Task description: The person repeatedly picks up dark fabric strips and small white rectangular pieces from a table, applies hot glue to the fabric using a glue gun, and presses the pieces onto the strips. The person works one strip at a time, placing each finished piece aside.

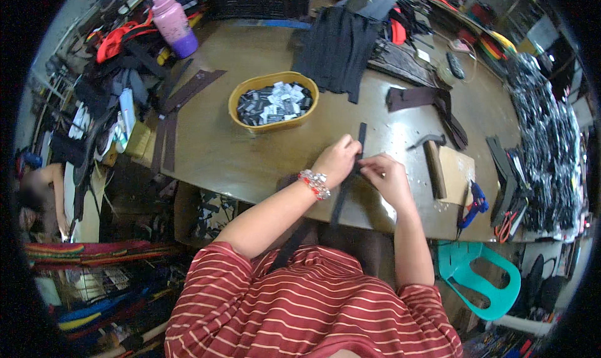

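A long black fabric strap (342, 202) runs from the tabletop between my hands down over the table's near edge toward my lap. My left hand (340, 160), with a beaded bracelet at the wrist, is closed on the strap near its upper end, which sticks out beyond the fingers. My right hand (386, 174) pinches at the strap's right side, fingertips close to those of my left. Whether a small piece sits between the right fingertips is too small to tell. Ahead and to the left stands an oval yellow tub (273, 124) full of small black and white labels (282, 101).
A hammer (434, 167) lies by a tan board (459, 170), with blue-handled snips (477, 198) and orange-handled scissors (504, 226) further right. Black strips (335, 48) spread at the back. A pink and purple bottle (172, 23) stands far left; a teal chair (494, 295) is near right.
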Tool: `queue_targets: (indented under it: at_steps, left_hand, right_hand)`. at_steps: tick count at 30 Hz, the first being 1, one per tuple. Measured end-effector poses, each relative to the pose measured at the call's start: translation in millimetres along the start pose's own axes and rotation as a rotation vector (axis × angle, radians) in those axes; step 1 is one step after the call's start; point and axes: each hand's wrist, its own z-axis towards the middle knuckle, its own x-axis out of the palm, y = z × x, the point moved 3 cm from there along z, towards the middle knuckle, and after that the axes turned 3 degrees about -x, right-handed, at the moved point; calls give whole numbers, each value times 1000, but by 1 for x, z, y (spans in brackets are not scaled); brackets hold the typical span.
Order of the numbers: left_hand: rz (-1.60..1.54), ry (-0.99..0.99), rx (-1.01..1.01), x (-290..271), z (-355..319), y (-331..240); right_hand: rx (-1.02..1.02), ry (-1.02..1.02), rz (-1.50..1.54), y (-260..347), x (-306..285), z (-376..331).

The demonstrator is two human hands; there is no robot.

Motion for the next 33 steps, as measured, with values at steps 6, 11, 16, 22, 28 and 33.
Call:
queue_targets:
  at_steps: [6,11,16,22,28,33]
  left_hand:
    - [29,41,67,-7,-7,-6]
    - [-127,206,-65,-16,-14,-10]
    - [24,288,114,-18,-22,-15]
    - [-95,859,308,-64,-12,-14]
    - [423,-77,-331,-150,80,57]
    - [394,-263,-262,-167,76,81]
  right_hand:
    - [-83,-273,-413,-12,37,-8]
    - [-62,-237,-345,-12,32,-11]
    - [-148,-167,-516,-6,37,-11]
    - [-160,-205,-521,-7,40,-16]
    - [-185,-263,-515,-9,44,-18]
    - [-201,-284,-464,-14,42,-18]
